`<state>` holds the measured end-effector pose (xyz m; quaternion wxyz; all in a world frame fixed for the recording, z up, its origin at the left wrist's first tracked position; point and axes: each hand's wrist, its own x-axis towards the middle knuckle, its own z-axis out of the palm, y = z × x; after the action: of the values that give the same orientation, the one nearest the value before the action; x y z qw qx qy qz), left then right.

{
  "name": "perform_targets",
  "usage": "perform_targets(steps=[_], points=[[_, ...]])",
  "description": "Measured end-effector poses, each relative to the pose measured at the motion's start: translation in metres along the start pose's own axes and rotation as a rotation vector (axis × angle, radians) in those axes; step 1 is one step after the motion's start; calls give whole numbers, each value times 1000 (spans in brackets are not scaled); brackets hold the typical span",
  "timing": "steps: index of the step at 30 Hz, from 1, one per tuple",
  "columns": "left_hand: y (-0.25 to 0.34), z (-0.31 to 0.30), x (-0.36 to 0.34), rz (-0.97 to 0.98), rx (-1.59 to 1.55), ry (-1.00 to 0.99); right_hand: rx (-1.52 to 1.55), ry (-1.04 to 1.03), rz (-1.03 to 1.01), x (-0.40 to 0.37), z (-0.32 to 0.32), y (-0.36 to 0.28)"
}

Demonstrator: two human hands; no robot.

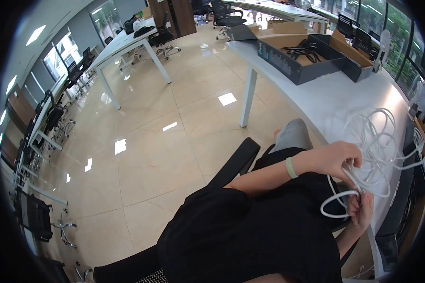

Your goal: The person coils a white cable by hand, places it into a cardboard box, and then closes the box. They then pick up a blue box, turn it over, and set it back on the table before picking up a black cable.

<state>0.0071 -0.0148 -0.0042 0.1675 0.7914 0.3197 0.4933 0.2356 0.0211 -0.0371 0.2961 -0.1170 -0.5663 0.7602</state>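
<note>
White cable, table edge, open floor beside

— What do the hands hold?
— The left hand, a wristband on its arm, grips loops of white cable; the right hand, just below, pinches another loop.
— And around them?
— The coil spills onto a white table; farther along sits an open box with black cords inside

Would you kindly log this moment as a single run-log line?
left hand: grips white cable | right hand: holds a loop of it | at: white table edge | far end: open box
</note>
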Motion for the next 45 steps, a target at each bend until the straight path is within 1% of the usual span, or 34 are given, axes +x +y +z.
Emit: perform_targets(steps=[1, 3, 5, 7, 8, 9, 11, 12, 14, 16, 17, 18, 19, 21, 23, 25, 27, 29, 31, 33, 34, 36, 37, 38, 39, 40, 41, 42, 43, 45], points=[[6, -2, 2, 6, -13, -12, 0, 18, -5, 0, 2, 0], [17, -8, 6, -119, -50, 80, -277, 250, -63, -2, 8, -1], [20, -16, 9, -77, -26, 40, -273, 336, -93, -2, 18, -6], [23, -22, 11, -105, -66, 75, -329, 363, -140, -4, 23, -11], [19, -22, 11, -102, -34, 68, -318, 397, -129, -5, 28, -14], [17, -22, 11, -100, -52, 48, -315, 425, -129, -4, 31, -15], [15, -19, 11, -190, -95, 21, -285, 454, -122, -6, 36, -16], [13, -17, 10, -180, -127, -5, -264, 465, -132, -6, 39, -15], [10, -17, 9, -94, 48, 20, -255, 489, -147, -5, 42, -13], [11, -17, 8, -52, 111, 52, -268, 514, -169, -5, 45, -12], [13, -18, 7, -96, 130, 44, -280, 521, -185, -6, 46, -12], [10, -18, 6, -100, 101, 64, -310, 519, -203, -7, 46, -11], [6, -19, 4, -78, 58, 39, -342, 509, -220, -8, 47, -12], [-3, -23, 1, -273, -77, 35, -406, 540, -230, -8, 56, -14], [-7, -25, 3, -295, -106, 1, -451, 563, -213, -11, 57, -14], [-8, -26, 5, -325, -109, -19, -529, 579, -284, -10, 59, -11], [-6, -24, 7, -325, -249, 50, -544, 599, -282, -13, 61, -13], [-10, -22, 7, -332, -199, 22, -635, 663, -267, -15, 61, -12], [-18, -29, 7, -337, -161, -11, -561, 707, -272, -17, 62, -11], [-27, -30, 6, -337, -143, -97, -505, 757, -306, -21, 61, -9], [-30, -30, 7, -335, -136, -91, -500, 801, -326, -23, 60, -8], [-34, -30, 7, -145, 94, -231, -456, 814, -346, -29, 55, -4], [-38, -23, 6, -34, 144, -183, -405, 802, -384, -32, 52, 0], [-32, -20, 6, 4, 217, -136, -290, 785, -391, -35, 49, 3], [-24, -18, 8, -54, 174, -150, -174, 760, -390, -38, 44, 6], [-28, -13, 9, 28, 196, -158, -104, 826, -424, -37, 43, 9], [-29, -7, 9, 60, 167, -137, -72, 851, -420, -36, 45, 8], [-29, -4, 10, 99, 133, -122, -34, 830, -441, -34, 47, 5], [-30, -6, 10, 91, 154, -95, 35, 820, -455, -34, 43, 6], [-28, -10, 14, 55, 64, -136, 43, 825, -465, -33, 46, -1]])
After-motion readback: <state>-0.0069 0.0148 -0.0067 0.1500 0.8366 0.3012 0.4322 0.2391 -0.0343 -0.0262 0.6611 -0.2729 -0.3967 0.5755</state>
